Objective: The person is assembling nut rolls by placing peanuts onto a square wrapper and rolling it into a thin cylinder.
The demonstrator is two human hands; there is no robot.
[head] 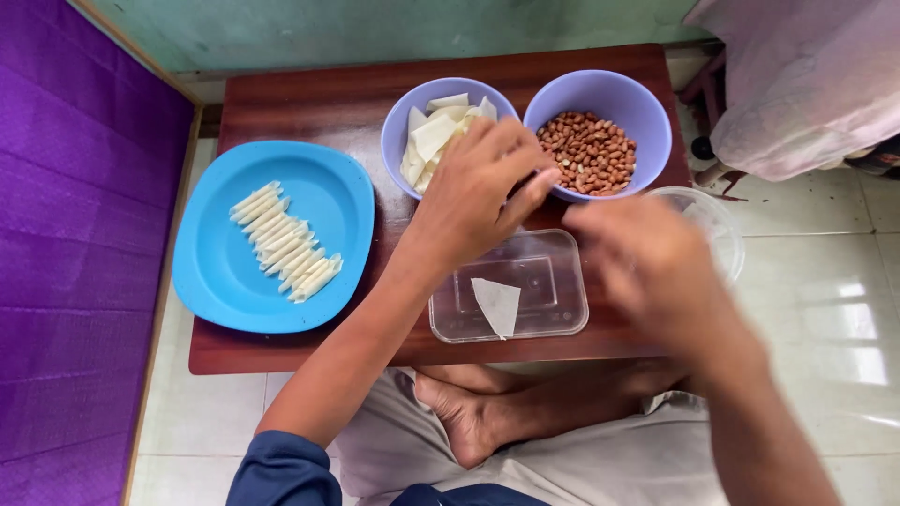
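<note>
While the left hand [478, 183] pinches at the peanut bowl [600, 98], fingers together, the blurred right hand [647, 258], grip unclear, should steady the clear tray [553, 314].

Bare forearms, dark blue rolled sleeve [281, 468], light grey trousers [600, 468], bare feet [464, 417]

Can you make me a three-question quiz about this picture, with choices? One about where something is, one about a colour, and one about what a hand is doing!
1. Where does the triangular wrapper lie?
A. in the clear tray
B. on the blue plate
C. on the floor

2. What colour is the peanut bowl?
A. red
B. lilac
C. green

3. What is the left hand doing?
A. resting in the lap
B. gripping the plate
C. reaching over the two bowls

Answers: 1 A, it lies inside the tray. 2 B, the rim is lilac. 3 C, its fingertips reach the peanut bowl.
</note>
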